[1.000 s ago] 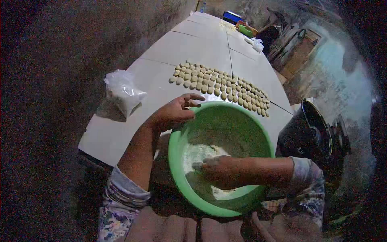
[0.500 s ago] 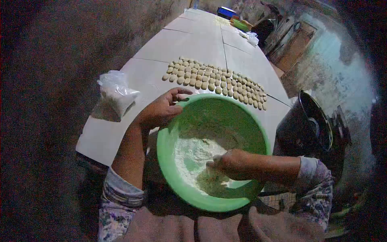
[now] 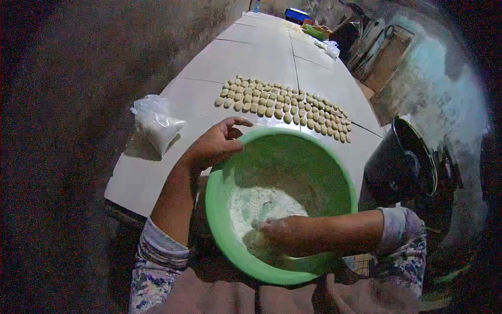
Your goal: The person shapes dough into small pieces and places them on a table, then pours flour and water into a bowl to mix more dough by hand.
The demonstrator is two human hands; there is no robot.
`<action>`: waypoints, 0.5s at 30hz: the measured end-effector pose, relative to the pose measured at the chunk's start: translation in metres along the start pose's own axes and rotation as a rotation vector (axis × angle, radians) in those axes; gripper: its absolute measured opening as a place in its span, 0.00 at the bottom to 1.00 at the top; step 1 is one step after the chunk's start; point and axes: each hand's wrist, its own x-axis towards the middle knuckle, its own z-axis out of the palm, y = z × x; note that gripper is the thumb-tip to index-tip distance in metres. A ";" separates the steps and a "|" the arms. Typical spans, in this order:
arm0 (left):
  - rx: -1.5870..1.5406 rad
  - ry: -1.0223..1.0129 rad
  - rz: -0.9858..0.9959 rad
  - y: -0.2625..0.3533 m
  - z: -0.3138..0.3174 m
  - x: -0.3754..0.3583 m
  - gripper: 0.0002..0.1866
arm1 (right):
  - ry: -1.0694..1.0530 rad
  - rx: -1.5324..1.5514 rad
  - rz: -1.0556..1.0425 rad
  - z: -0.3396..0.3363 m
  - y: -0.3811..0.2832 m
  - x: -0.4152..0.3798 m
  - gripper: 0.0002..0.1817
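I see the right hand [image 3: 280, 233] down in the green bowl [image 3: 222, 209], pressed into the white flour [image 3: 261, 204]. A moment ago it was lifted a little and curled over the flour; now it has dug back in, low on the near side. The fingers are bent into the flour, so I judge the mixing goes on and the flour is not yet one lump. I cannot tell if the hand has a piece of dough in it.

The left hand [image 3: 214, 145] grips the far left rim of the bowl, thumb inside, fingers partly spread above it. It has kept that hold, and the bowl has hardly moved. The bowl sits at the near edge of the white table [image 3: 251, 57], partly over my lap.

Just past the bowl lie rows of small dough pieces [image 3: 285, 107]. A plastic bag of white powder [image 3: 157, 125] sits to the left, well apart from the hand. A black pot [image 3: 400, 167] stands close to the right of the bowl, near the right arm, so that elbow has little room.
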 end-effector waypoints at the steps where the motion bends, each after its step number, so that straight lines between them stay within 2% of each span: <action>1: -0.001 0.000 -0.002 0.001 0.000 -0.001 0.28 | -0.086 -0.041 0.088 -0.007 -0.003 -0.005 0.23; 5: 0.030 0.001 0.031 -0.002 -0.002 -0.003 0.27 | -0.189 -0.150 0.192 -0.011 0.019 -0.028 0.23; 7: 0.023 -0.008 0.036 -0.003 -0.002 -0.003 0.26 | 0.010 -0.321 0.138 -0.025 0.044 -0.039 0.23; 8: 0.003 0.005 0.023 -0.002 0.000 -0.002 0.26 | 0.009 -0.323 0.139 -0.037 0.043 -0.046 0.23; 10: -0.015 0.015 0.007 0.000 0.003 -0.003 0.26 | -0.141 -0.257 0.293 -0.056 0.034 -0.057 0.28; 13: 0.013 0.018 -0.026 0.004 0.005 -0.003 0.27 | -0.152 -0.221 0.275 -0.036 0.031 -0.060 0.30; 14: 0.001 0.044 -0.019 -0.001 0.004 -0.001 0.27 | -0.105 -0.334 0.176 -0.015 0.044 -0.058 0.33; 15: -0.010 0.070 -0.012 0.000 0.006 -0.001 0.27 | -0.103 -0.331 0.177 -0.010 0.041 -0.055 0.33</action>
